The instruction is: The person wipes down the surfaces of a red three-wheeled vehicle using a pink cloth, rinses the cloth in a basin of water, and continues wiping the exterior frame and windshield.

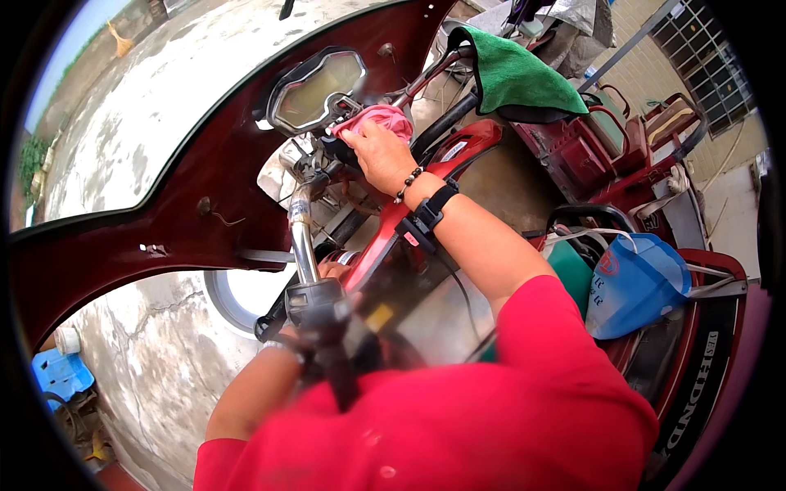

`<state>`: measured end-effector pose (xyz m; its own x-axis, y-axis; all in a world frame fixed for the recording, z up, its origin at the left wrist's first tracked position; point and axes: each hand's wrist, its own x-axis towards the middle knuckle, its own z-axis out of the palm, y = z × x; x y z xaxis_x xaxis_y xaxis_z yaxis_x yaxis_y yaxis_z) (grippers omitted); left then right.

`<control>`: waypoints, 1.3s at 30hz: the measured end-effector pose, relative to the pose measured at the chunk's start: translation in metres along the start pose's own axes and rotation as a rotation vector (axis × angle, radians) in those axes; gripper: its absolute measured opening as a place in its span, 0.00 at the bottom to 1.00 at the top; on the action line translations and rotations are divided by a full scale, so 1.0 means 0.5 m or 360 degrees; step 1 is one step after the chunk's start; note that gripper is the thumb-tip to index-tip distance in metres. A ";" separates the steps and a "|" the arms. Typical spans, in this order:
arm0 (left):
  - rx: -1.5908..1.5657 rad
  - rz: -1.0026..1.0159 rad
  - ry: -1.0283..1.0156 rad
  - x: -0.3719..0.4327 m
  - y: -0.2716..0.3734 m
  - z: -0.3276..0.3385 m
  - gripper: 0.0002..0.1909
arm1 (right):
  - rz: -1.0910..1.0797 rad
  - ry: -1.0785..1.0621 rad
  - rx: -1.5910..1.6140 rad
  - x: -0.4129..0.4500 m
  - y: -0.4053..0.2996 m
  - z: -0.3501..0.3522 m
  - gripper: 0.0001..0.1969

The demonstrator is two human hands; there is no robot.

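Observation:
My right hand presses a crumpled pink cloth against the middle of the handlebar of a red three-wheeled vehicle, just beside the instrument display. A beaded bracelet and a black strapped device circle that wrist. Lower down, my left hand reaches behind the chrome handlebar tube; only some fingers show, close to the red body panel. The black switch housing hides the rest of that hand. Over the far handlebar end hangs a green towel-like cover.
The dark red front fairing curves around the handlebar. To the right are a blue bag with white straps and red metal machinery. Cracked concrete lies left, with a blue plastic object at the edge.

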<state>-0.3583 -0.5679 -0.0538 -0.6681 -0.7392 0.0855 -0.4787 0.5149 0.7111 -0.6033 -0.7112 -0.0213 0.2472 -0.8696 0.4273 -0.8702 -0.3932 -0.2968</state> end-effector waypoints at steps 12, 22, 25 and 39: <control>-0.0108 -0.0049 0.0008 0.000 -0.009 0.017 0.28 | 0.0529 0.1316 0.0348 0.073 0.204 -0.219 0.11; 0.0151 -0.0039 0.0007 -0.005 -0.013 0.022 0.27 | 0.0303 0.0703 0.0137 0.047 0.201 -0.037 0.08; 0.0083 -0.0108 -0.0036 -0.003 -0.011 0.018 0.28 | 0.0282 0.1032 -0.0006 0.076 0.213 -0.116 0.10; 0.0029 0.0040 0.0062 0.003 -0.022 0.031 0.30 | 0.0427 0.0211 0.0185 0.074 0.161 -0.001 0.08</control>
<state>-0.3629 -0.5681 -0.0726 -0.6576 -0.7420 0.1306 -0.4726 0.5413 0.6954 -0.6644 -0.7751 -0.0288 -0.0489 -0.9035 0.4257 -0.8406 -0.1930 -0.5062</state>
